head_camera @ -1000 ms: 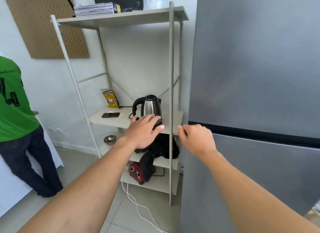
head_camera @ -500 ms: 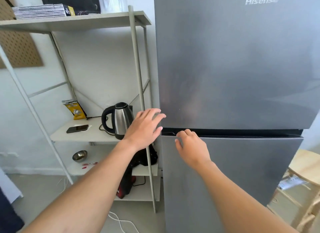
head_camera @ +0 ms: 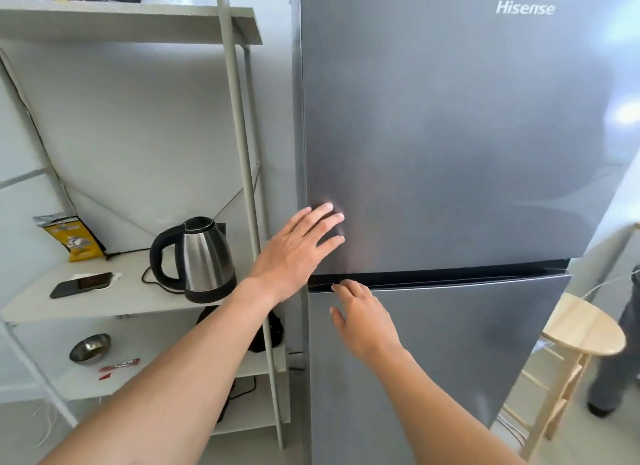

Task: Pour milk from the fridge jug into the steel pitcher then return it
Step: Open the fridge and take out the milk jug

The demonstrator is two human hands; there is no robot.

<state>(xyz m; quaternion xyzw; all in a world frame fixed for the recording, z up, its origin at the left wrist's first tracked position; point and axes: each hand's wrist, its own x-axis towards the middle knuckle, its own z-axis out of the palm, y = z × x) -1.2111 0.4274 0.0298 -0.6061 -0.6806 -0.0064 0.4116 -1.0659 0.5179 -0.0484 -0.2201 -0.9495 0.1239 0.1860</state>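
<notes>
Straight ahead at twelve o'clock, facing a tall grey fridge (head_camera: 433, 187), upper door (head_camera: 467, 101) and lower door (head_camera: 433, 378) both closed, so nothing of the inside on show. Left hand (head_camera: 294, 253) extended to the upper door's bottom corner, at seven o'clock of that door: fingers (head_camera: 322, 219) straight and spread, holding nothing, tips at the steel beside their own faint reflection; cannot tell whether actually touching. Right hand (head_camera: 363, 321) extended just below, at five o'clock of the left: fingers loosely bent, thumb out toward nine o'clock, fingertips (head_camera: 349, 286) at the lip of the dark recess (head_camera: 450, 277) between the two doors, wrapped round nothing. Off at nine o'clock of the fridge, just beside it, a pale shelf unit (head_camera: 239, 135) carrying a steel kettle (head_camera: 202, 257) with a black handle, a dark phone (head_camera: 81, 284) lying flat at nine o'clock of the kettle, and a yellow packet (head_camera: 74, 238) propped by the wall at twelve o'clock of the phone. One shelf down, a small steel bowl (head_camera: 90, 348) with a red sachet (head_camera: 119, 364) near it at four o'clock, plus a black bag (head_camera: 275, 329) partly hidden behind the left forearm. Over at three o'clock of the lower door, a round wooden stool (head_camera: 585, 329), and beyond it a person's grey trouser leg (head_camera: 616, 360) at the frame edge.
</notes>
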